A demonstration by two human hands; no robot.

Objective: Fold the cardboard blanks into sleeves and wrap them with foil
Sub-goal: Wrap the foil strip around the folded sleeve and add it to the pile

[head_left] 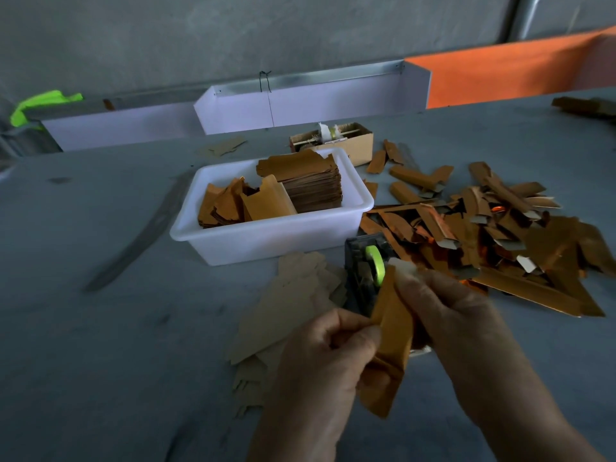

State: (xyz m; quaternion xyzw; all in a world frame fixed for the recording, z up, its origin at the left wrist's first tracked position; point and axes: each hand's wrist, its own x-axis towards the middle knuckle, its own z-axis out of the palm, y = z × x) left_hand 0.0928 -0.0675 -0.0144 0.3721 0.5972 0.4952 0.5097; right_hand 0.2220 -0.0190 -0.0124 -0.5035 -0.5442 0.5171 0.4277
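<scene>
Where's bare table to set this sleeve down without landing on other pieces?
Bare table lies left of the flat blanks and in front of the white bin. Right of the right hand, near the front edge, is also bare. Crowded: the finished pile right of the bin, and around the tape dispenser.

We count two hands, the left hand [328, 348] and the right hand [450, 311], and one folded sleeve [391, 341] between them. We see one white tub [266, 238], one tape dispenser [365, 271], one small cardboard box [358, 141] and two stacks of blanks in the tub [313, 181]. The foil-covered pieces in the heap [483, 235] are too many and too overlapped for us to count.
</scene>
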